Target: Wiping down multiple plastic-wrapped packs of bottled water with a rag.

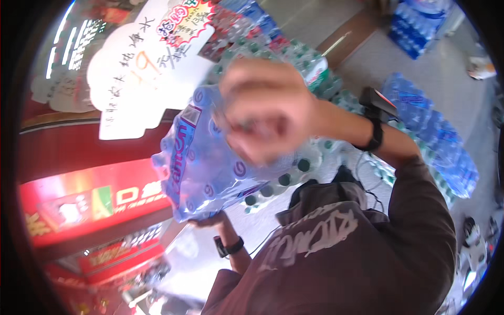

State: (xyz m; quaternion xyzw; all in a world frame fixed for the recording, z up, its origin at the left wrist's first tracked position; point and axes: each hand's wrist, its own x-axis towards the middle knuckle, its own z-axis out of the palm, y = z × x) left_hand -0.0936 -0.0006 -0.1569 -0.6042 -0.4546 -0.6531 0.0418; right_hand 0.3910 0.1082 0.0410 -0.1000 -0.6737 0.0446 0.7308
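Note:
A shrink-wrapped pack of water bottles in blue-purple film point(204, 157) is held up, tilted, left of the middle. Under its lower edge is my left hand point(208, 220), the palm against the film; its fingers are partly hidden. My right hand point(267, 114) is large and blurred in front of the pack's upper right part, its fingers curled. Blur hides whether it grips the film or anything else. Both wrists wear dark bands.
More bottle packs with green caps point(271, 189) stand behind the held one. Blue-wrapped packs point(437, 134) lie on the floor at right, another blue pack point(417, 27) at upper right. A white cloud-shaped price sign point(130, 78) and a red display front point(98, 197) are at left.

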